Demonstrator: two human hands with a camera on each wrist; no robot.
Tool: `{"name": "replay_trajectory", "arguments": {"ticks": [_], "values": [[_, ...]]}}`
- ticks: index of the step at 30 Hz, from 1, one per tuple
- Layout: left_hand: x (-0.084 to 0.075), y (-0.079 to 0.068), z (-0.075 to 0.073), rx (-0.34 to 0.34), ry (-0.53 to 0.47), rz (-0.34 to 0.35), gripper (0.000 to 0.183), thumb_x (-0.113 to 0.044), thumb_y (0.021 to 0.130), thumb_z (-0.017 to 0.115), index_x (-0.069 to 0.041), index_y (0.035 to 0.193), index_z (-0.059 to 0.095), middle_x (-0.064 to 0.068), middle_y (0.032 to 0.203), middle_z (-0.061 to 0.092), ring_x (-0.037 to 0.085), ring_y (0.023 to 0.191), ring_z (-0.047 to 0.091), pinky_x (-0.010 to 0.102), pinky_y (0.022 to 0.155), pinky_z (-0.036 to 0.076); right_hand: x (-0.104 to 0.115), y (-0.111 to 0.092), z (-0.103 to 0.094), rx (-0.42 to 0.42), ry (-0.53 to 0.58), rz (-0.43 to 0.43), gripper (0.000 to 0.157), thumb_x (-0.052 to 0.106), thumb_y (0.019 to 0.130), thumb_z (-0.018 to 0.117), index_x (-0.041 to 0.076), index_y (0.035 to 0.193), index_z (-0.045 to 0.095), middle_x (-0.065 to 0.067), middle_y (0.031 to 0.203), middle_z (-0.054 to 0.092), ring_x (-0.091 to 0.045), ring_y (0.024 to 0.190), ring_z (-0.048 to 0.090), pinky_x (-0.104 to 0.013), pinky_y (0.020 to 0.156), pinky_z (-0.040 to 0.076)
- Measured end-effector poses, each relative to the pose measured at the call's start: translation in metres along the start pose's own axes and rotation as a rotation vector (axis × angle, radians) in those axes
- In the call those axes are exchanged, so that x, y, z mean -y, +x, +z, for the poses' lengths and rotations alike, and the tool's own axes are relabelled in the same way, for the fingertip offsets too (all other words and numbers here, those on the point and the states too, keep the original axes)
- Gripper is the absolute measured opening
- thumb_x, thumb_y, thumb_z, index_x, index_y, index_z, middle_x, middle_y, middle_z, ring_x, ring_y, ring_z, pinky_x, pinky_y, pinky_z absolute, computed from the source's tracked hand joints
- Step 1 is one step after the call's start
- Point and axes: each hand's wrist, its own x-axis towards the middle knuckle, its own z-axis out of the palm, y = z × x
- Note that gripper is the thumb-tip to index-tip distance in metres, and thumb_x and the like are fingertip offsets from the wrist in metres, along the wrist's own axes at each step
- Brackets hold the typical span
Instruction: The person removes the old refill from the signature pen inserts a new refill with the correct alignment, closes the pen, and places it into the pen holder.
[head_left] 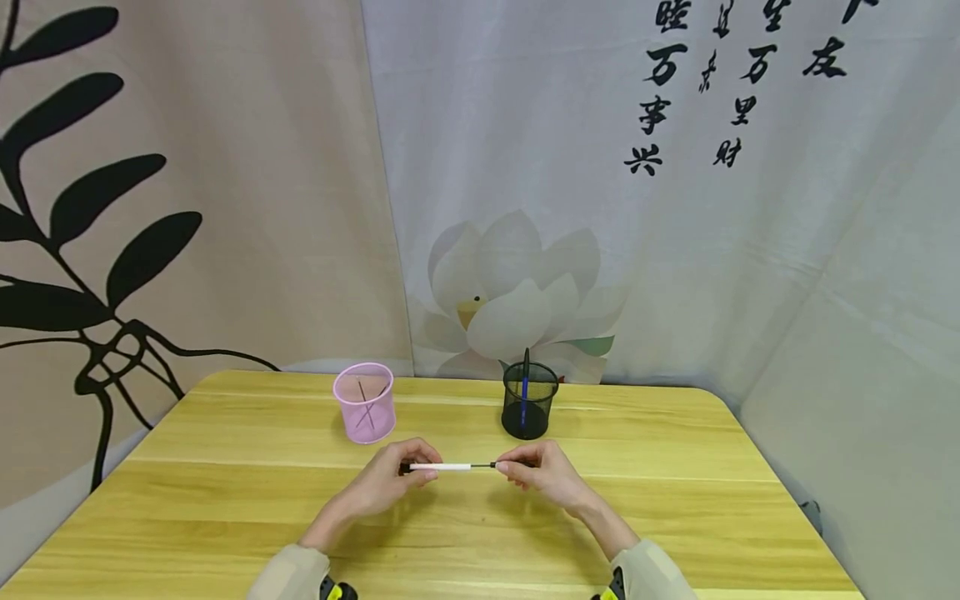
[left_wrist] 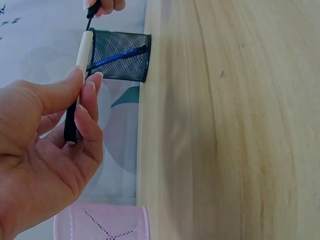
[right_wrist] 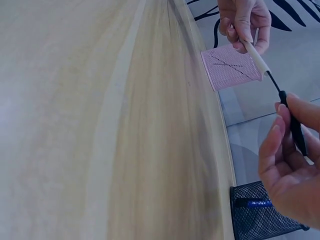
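Above the table, my left hand pinches a white pen barrel with a black end, thumb against fingers. Facing it, my right hand pinches a black tapered pen piece between thumb and fingertips. A thin dark rod runs from that black piece to the open end of the white barrel, so the parts lie in one line, level in the head view. Whether the rod's end sits inside the barrel I cannot tell.
A pink mesh pen cup stands behind my left hand. Behind my right hand is a black mesh pen cup with a blue pen in it. The wooden table ends at a printed cloth backdrop.
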Motion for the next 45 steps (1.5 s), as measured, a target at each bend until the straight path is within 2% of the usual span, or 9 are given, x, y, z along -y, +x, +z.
{"name": "replay_trajectory", "arguments": {"ticks": [7, 18, 31, 40, 45], "values": [[0.002, 0.0, -0.002, -0.013, 0.014, 0.0, 0.014, 0.003, 0.106, 0.07, 0.013, 0.115, 0.069, 0.026, 0.101, 0.076, -0.003, 0.083, 0.059, 0.019, 0.074, 0.052, 0.001, -0.001, -0.002, -0.01, -0.01, -0.005, 0.028, 0.005, 0.108, 0.072, -0.02, 0.119, 0.075, 0.002, 0.085, 0.073, -0.005, 0.075, 0.061, -0.019, 0.068, 0.054], [0.001, -0.002, -0.006, -0.033, 0.026, -0.009, 0.014, 0.004, 0.106, 0.07, 0.013, 0.116, 0.069, 0.026, 0.103, 0.077, -0.002, 0.086, 0.062, 0.019, 0.075, 0.054, 0.0, -0.002, -0.007, -0.028, -0.004, 0.01, 0.029, 0.006, 0.108, 0.072, -0.021, 0.12, 0.074, 0.01, 0.083, 0.069, -0.003, 0.074, 0.061, -0.019, 0.069, 0.054], [0.004, -0.005, -0.01, -0.061, 0.036, -0.006, 0.014, 0.005, 0.105, 0.071, 0.014, 0.115, 0.069, 0.026, 0.103, 0.076, -0.003, 0.086, 0.059, 0.019, 0.075, 0.053, 0.002, -0.007, -0.013, -0.036, -0.003, 0.019, 0.031, 0.007, 0.108, 0.071, -0.021, 0.123, 0.073, 0.01, 0.084, 0.071, -0.003, 0.075, 0.062, -0.02, 0.069, 0.052], [0.008, -0.007, -0.016, -0.072, 0.077, -0.012, 0.014, 0.005, 0.105, 0.071, 0.014, 0.115, 0.069, 0.026, 0.102, 0.077, -0.002, 0.086, 0.058, 0.02, 0.074, 0.051, 0.002, -0.007, -0.014, -0.042, 0.025, 0.009, 0.03, 0.004, 0.108, 0.07, -0.022, 0.123, 0.072, 0.009, 0.083, 0.072, -0.002, 0.074, 0.061, -0.02, 0.069, 0.054], [0.01, -0.006, -0.016, -0.056, 0.139, -0.003, 0.008, 0.005, 0.104, 0.072, 0.01, 0.11, 0.07, 0.02, 0.098, 0.076, -0.005, 0.086, 0.056, 0.02, 0.076, 0.051, 0.002, -0.008, -0.014, -0.043, 0.035, 0.011, 0.031, 0.004, 0.108, 0.07, -0.022, 0.123, 0.072, 0.007, 0.083, 0.071, -0.003, 0.074, 0.061, -0.02, 0.069, 0.053]]}}
